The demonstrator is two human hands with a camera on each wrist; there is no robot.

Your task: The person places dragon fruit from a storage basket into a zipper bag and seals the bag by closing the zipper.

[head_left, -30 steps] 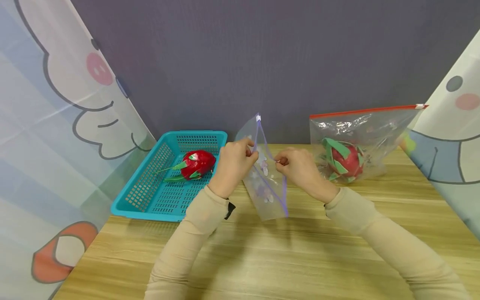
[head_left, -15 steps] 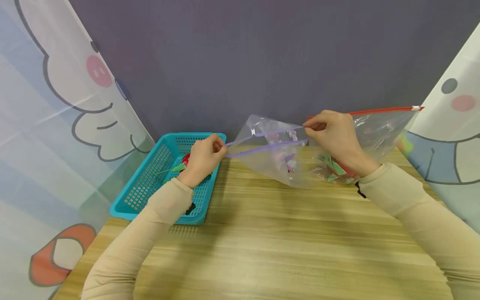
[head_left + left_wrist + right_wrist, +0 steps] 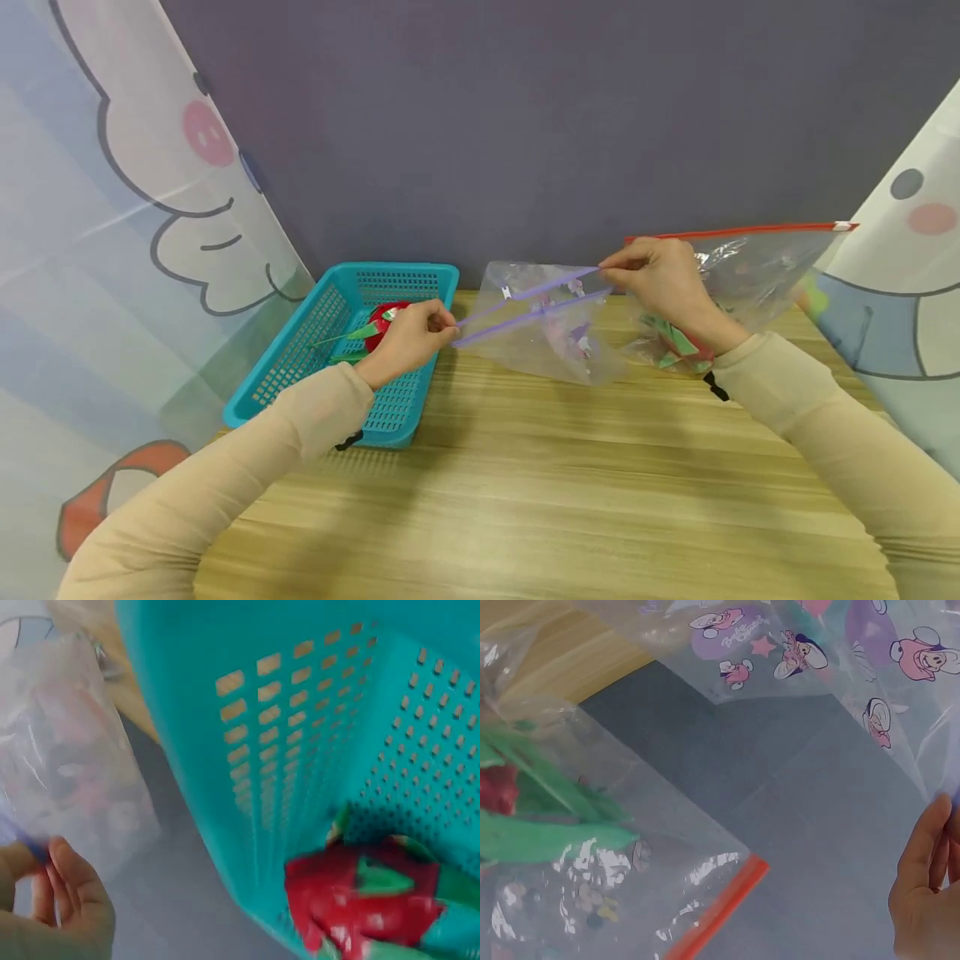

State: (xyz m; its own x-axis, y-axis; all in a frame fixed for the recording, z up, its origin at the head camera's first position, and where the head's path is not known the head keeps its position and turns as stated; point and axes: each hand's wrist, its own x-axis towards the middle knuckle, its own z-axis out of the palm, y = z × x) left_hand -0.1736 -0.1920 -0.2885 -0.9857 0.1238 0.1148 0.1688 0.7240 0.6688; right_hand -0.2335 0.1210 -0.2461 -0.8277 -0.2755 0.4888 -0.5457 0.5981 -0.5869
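Between both hands a clear zip bag with purple zip strips and small cartoon prints is stretched sideways. Its two strips stand apart, so the mouth gapes, and a white slider sits on the far strip. My left hand pinches the left end of the zip beside the basket's right rim. At the other end, my right hand pinches the zip between thumb and fingers, overlapping a second bag behind it. A red artificial dragon fruit with green leaves lies in the basket, partly hidden by my left hand in the head view.
The turquoise perforated basket stands on the wooden table at left. At right, a clear bag with a red zip stands upright, holding another red-and-green dragon fruit. A dark wall rises behind the table, with printed curtains at both sides.
My hands have moved apart, left hand toward the basket and right hand toward the red-zip bag. The purple-zip bag has swung from upright to sideways, then dropped slightly.
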